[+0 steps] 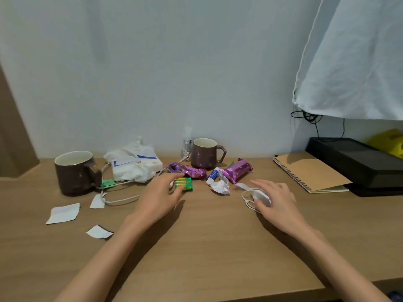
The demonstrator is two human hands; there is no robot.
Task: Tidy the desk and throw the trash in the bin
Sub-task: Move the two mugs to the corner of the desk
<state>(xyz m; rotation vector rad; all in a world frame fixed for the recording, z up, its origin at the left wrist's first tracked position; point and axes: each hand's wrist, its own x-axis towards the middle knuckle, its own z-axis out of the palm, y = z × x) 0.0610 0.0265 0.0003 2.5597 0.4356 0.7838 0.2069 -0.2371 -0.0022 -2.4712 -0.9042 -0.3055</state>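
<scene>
Sorting step; trash untouched. Brown wooden counter: open room near me, front edge under my forearms. My left hand: grip pinching the green shrink-wrapped battery pack, mid-counter. My right hand covers the small white corded adapter; grip hidden, cannot tell. Next: lift both clear, then the purple foil wrappers.

Desk: wood-grain top, matt, smooth.
Left mug and rear mug: glazed ceramic, glossy dark outside, pale inside.
Left wrapper and right wrapper: purple foil-like film, shiny, creased.
Batteries: glossy green film.
Scraps: matt white paper, torn edges.
Tissues: soft crumpled paper.
Cable and adapter: smooth white plastic.
Notebook: matt brown card cover, wire spiral.
Box: matt black.
Cloth: white fabric, creased.
</scene>
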